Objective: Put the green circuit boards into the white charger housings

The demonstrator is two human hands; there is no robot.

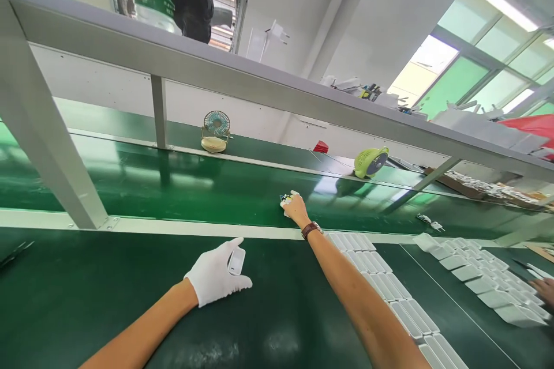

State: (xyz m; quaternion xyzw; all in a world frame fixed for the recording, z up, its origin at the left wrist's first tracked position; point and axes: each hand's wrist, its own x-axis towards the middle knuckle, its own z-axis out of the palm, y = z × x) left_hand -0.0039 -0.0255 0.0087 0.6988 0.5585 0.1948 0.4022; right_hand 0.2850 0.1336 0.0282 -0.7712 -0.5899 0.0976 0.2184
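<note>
The white-gloved left hand point(216, 274) spreads wide around a small white rectangular plastic case point(236, 261) — the bare right hand point(295, 209) grips a small multicoloured part point(284, 199) over the glossy green belt point(234, 190).

White case in the left hand, small part at the right

The white case point(236, 261), just left of the frame's centre and below mid-height, sits in the gloved left hand point(216, 274). It is a small oblong with rounded corners, a smooth pale face and a tiny dark slot near its lower end; it stands on end, its top tilted slightly right. The small part point(284, 200), near the frame's middle, shows white, yellow and bluish bits at the right hand point(296, 211); fingers partly cover it, and whether it is gripped is unclear.
</note>
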